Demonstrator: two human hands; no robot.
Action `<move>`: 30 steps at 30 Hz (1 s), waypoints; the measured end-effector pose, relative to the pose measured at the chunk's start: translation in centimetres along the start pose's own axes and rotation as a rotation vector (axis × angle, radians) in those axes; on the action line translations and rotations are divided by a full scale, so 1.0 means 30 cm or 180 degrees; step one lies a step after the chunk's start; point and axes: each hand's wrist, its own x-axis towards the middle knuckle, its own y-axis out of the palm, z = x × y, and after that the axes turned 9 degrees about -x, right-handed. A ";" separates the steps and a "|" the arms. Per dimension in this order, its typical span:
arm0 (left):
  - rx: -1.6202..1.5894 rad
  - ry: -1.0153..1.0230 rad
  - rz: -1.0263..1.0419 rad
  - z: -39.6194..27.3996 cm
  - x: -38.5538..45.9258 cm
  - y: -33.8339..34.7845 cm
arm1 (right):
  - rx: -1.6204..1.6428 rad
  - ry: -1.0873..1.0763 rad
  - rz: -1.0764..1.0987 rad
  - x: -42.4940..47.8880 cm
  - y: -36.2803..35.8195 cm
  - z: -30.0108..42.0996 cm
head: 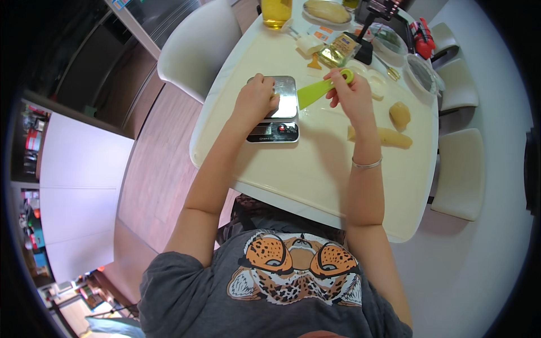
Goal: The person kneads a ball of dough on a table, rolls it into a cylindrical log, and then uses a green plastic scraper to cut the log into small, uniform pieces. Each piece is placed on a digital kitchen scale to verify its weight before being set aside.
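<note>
Curled over the plate of a digital kitchen scale (288, 101), my left hand (255, 96) holds a small yellowish piece of dough (275, 96), mostly hidden by the fingers. My right hand (351, 94) grips a lime-green plastic scraper (313, 94) near its ringed handle end. The scraper's blade points left, close to the scale's right edge. To the right of that hand sits a lump of pale yellow dough (400, 115). A dough log (393, 137) lies below it, partly covered by my right forearm.
A cream mat (287, 169) covers the table. Toward the back are a jar of yellow liquid (277, 13), a golden packet (338, 50), a black stand (362, 50), a whisk (391, 72) and a covered bowl (420, 74). White chairs (198, 46) flank the table.
</note>
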 end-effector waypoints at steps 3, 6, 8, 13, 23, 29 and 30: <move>-0.0235 0.0055 0.0014 -0.034 0.002 -0.023 | 0.0339 -0.0109 -0.0212 -0.036 -0.128 0.023; -0.1632 0.0163 -0.0339 -0.109 -0.004 -0.031 | 0.0867 -0.0021 -0.0489 -0.108 -0.286 0.007; -0.4355 -0.0861 0.0246 -0.184 -0.017 -0.021 | 0.1512 0.0155 -0.0570 -0.167 -0.373 -0.058; -0.6505 -0.2283 0.2068 -0.360 -0.083 0.188 | 0.3041 0.1028 -0.0998 -0.294 -0.484 -0.274; -0.5937 -0.3638 0.1414 -0.611 -0.094 0.267 | 0.3855 0.0951 -0.1721 -0.366 -0.576 -0.382; -0.7052 -0.2232 0.2624 -0.443 -0.179 0.391 | 0.3666 0.0931 -0.1575 -0.377 -0.545 -0.340; -0.7480 -0.1726 0.2879 -0.437 -0.181 0.408 | 0.3644 0.0947 -0.1595 -0.374 -0.540 -0.332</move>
